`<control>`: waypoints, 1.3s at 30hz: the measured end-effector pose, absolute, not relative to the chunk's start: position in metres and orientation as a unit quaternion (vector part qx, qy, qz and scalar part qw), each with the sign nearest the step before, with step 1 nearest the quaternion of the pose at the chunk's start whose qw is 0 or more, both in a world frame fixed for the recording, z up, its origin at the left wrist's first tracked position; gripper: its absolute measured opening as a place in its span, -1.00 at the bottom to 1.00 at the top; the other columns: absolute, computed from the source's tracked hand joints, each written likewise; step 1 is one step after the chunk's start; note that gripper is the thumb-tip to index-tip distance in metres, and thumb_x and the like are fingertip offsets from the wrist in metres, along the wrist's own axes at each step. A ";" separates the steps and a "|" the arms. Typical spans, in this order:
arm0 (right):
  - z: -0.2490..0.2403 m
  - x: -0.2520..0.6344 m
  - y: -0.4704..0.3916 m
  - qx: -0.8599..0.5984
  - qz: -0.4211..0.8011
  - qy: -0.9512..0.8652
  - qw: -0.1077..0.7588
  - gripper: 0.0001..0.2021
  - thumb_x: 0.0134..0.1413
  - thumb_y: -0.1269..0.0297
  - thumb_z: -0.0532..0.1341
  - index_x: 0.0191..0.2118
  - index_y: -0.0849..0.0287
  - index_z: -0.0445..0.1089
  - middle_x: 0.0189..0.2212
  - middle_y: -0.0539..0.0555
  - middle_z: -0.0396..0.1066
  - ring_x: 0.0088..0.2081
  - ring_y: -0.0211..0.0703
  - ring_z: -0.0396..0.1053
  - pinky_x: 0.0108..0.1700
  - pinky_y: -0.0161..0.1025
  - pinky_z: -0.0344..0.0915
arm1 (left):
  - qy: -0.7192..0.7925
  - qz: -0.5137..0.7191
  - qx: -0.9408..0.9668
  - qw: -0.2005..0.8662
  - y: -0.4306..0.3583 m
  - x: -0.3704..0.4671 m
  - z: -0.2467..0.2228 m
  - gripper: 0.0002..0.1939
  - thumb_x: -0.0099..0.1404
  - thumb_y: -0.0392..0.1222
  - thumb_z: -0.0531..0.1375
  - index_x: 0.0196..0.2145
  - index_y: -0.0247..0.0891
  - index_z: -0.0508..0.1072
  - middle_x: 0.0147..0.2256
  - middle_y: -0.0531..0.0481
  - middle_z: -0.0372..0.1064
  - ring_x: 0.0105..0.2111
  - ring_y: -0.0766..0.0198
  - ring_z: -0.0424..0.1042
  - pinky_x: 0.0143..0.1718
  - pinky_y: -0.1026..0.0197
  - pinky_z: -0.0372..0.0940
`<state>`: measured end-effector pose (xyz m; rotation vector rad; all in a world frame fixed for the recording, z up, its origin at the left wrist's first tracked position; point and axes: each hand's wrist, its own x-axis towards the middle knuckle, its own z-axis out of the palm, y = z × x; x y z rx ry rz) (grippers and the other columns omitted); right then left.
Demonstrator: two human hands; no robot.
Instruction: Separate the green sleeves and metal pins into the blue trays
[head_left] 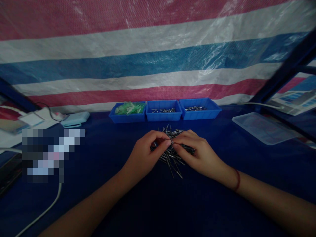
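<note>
A loose pile of thin metal pins (pixel 174 161) lies on the dark blue tabletop, several of them sticking out toward me. Over the pile, my left hand (pixel 145 148) is closed in a pinch, thumb against index finger. My right hand (pixel 197 149) meets it from the other side, also pinching. Between the fingertips of both hands shows a small shiny metal piece (pixel 172 142), too small for its exact shape to be made out. My fingers hide part of the pile.
Behind the pile stand three blue bins: one with green plastic packets (pixel 129 108), a middle bin (pixel 164 117) and a right bin (pixel 201 114), both with metal pins. A translucent lid (pixel 264 127) lies right. Left are a light blue case (pixel 75 119) and a white cable (pixel 58 196).
</note>
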<state>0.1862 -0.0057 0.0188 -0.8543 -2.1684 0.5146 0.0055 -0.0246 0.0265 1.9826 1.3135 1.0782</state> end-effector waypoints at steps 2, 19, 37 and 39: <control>0.020 0.186 -0.006 -0.327 0.195 -0.848 0.368 -0.85 0.14 0.39 0.09 -0.33 0.14 0.42 -0.40 0.02 0.43 -0.32 -0.20 0.32 -0.22 -0.20 0.21 | 0.487 0.400 0.732 0.262 -0.025 0.005 0.026 -0.91 0.25 -0.20 0.13 -0.30 -0.22 0.42 -0.37 0.06 0.39 -0.37 0.31 0.37 -0.33 0.26 0.25; 0.019 0.184 -0.006 -0.319 0.191 -0.850 0.374 -0.89 0.09 0.43 0.11 -0.35 0.14 0.36 -0.44 0.01 0.39 -0.35 -0.20 0.30 -0.23 -0.18 0.21 | 0.481 0.400 0.737 0.258 -0.026 0.007 0.028 -0.90 0.25 -0.23 0.12 -0.28 -0.21 0.42 -0.36 0.04 0.38 -0.36 0.31 0.37 -0.32 0.24 0.25; 0.017 0.185 -0.006 -0.355 0.179 -0.820 0.411 -0.95 0.07 0.38 0.15 -0.39 0.14 0.35 -0.44 0.01 0.39 -0.34 -0.20 0.32 -0.27 -0.21 0.24 | 0.476 0.409 0.739 0.244 -0.024 0.005 0.027 -0.89 0.26 -0.25 0.12 -0.26 -0.21 0.42 -0.32 0.03 0.38 -0.34 0.32 0.37 -0.31 0.25 0.27; 0.018 0.185 -0.007 -0.364 0.181 -0.808 0.426 -0.95 0.08 0.35 0.15 -0.37 0.13 0.34 -0.43 0.01 0.38 -0.33 -0.19 0.33 -0.27 -0.21 0.25 | 0.482 0.408 0.740 0.230 -0.023 0.004 0.026 -0.89 0.26 -0.24 0.12 -0.27 -0.21 0.42 -0.33 0.03 0.38 -0.35 0.32 0.37 -0.32 0.25 0.27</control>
